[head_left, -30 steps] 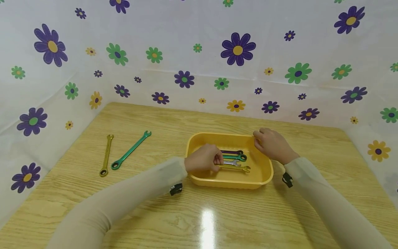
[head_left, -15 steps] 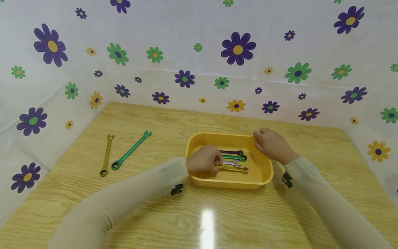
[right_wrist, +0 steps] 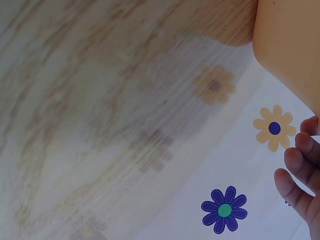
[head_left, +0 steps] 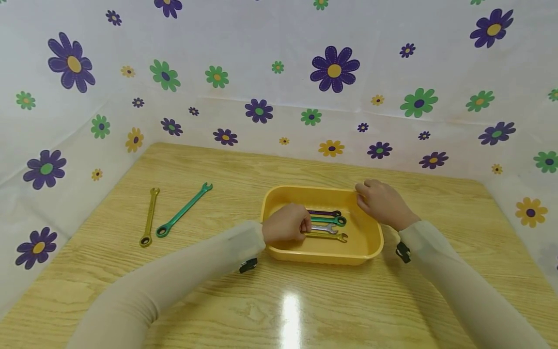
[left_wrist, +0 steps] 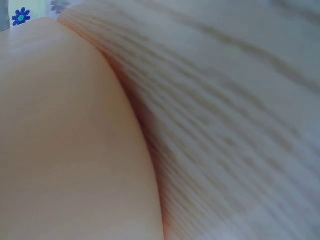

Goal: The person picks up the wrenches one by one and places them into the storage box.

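Tray (head_left: 364,237): smooth plastic, satin sheen. Wrenches (head_left: 324,236) inside it: metal, polished-looking, one silver-toned, others tinted. Loose green wrench (head_left: 185,209) and gold wrench (head_left: 150,216), 9 o'clock: shiny metal. Tabletop (head_left: 209,315): wood-grained, glossy, glare at 6 o'clock. Backdrop (head_left: 279,43), 12 o'clock: smooth printed sheet, lightly creased; cloth or plastic uncertain. Sleeves (head_left: 196,266): matt fabric.

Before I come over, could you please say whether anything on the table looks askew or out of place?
The green wrench left of the yellow tray looks slightly askew: it slants, while the wrenches inside lie roughly parallel.
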`<act>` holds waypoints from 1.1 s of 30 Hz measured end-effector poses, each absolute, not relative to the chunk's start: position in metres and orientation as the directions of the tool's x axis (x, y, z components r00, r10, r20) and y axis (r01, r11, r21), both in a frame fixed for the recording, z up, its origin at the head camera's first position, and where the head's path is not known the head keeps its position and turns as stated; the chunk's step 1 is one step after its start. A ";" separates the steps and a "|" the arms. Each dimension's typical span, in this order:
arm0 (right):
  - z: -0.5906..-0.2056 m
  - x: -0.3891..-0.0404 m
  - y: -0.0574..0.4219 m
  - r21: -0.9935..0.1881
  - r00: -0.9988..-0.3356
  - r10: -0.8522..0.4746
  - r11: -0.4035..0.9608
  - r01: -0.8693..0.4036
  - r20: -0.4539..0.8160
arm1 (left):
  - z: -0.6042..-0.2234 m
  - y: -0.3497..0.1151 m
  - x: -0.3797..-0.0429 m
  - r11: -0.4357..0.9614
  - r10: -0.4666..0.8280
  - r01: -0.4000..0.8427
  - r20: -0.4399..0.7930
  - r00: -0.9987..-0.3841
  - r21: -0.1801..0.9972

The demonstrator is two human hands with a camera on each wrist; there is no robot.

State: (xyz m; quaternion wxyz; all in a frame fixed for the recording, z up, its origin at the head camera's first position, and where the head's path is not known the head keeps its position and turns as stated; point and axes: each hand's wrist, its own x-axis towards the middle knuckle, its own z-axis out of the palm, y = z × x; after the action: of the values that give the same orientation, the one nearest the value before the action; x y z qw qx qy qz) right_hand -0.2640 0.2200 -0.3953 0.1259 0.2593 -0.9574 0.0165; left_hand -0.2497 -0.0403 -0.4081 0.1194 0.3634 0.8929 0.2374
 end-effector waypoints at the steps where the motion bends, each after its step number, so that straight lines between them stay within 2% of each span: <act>1: -0.395 -0.264 0.220 0.035 -0.833 -0.493 0.865 -0.501 0.250 | -0.408 -0.040 -0.250 0.625 0.706 0.594 -0.041 -0.707 0.506; 24: -0.395 -0.265 0.220 0.028 -0.826 -0.500 0.859 -0.511 0.261 | -0.403 -0.043 -0.246 0.648 0.688 0.595 -0.029 -0.725 0.476; 33: -0.395 -0.263 0.219 0.032 -0.827 -0.494 0.863 -0.505 0.268 | -0.401 -0.046 -0.252 0.582 0.682 0.565 0.027 -0.731 0.585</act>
State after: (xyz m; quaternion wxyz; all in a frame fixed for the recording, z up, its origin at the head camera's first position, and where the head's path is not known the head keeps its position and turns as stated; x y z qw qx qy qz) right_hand -0.2626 0.2191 -0.3953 0.1348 0.2613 -0.9556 0.0200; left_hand -0.2523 -0.0460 -0.4015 0.1010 0.3526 0.8837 0.2908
